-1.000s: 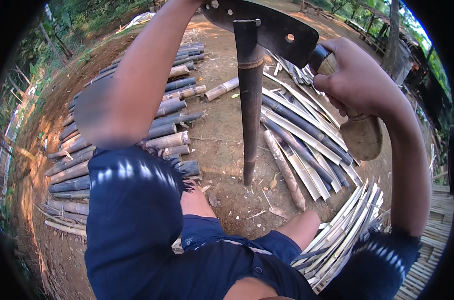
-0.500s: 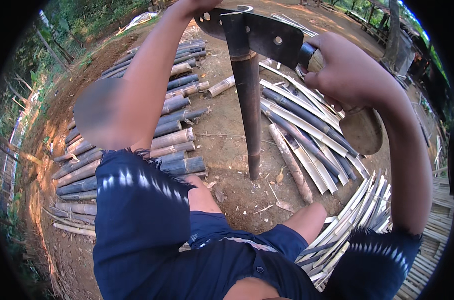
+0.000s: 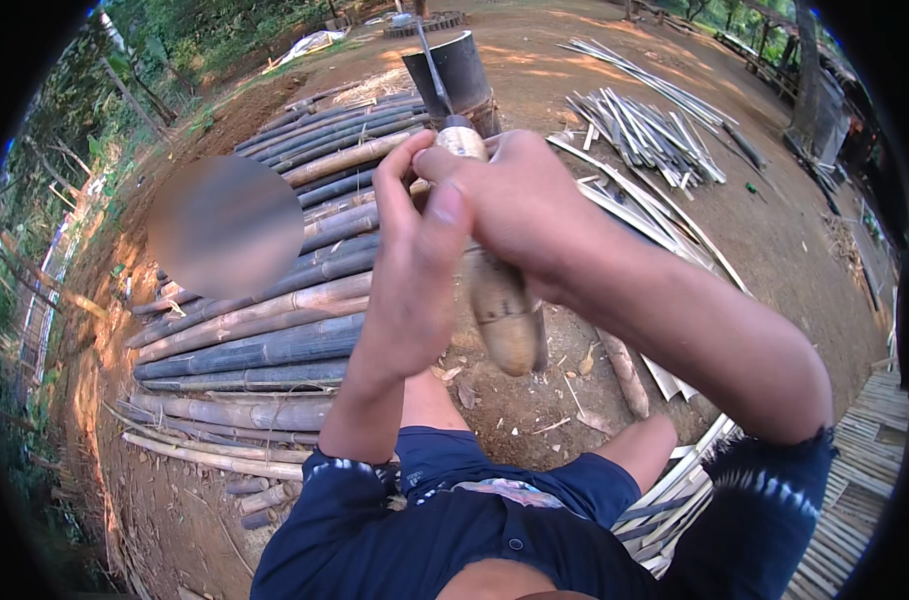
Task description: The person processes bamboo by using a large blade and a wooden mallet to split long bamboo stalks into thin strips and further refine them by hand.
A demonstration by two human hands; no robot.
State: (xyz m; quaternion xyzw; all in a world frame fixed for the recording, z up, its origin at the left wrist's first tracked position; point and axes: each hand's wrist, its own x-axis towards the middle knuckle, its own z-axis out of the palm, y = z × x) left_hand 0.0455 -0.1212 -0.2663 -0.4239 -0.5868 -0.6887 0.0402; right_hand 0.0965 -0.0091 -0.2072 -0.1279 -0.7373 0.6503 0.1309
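Note:
A machete with a thick pale wooden handle (image 3: 507, 335) points away from me, its dark blade (image 3: 434, 72) seen nearly edge-on. My right hand (image 3: 520, 205) is wrapped round the handle, whose rounded butt sticks out below. Pressed in close from the left, my left hand (image 3: 413, 235) curls its fingers about the grip beside my right thumb; part of that hold is hidden. Just beyond the blade stands a dark bamboo pole (image 3: 465, 75), its cut top showing. The hands and handle cover most of its lower length.
Several dark and tan bamboo poles (image 3: 265, 345) lie in rows on the left. Split bamboo strips (image 3: 655, 135) are piled at the far right, with more strips (image 3: 665, 515) beside my right knee. A short bamboo piece (image 3: 625, 375) lies on the dirt ahead. Bamboo slats (image 3: 860, 480) edge the right.
The machete has left the pole's top and turned from crosswise to pointing away. My left hand has come down from the blade's far end to the handle beside my right hand.

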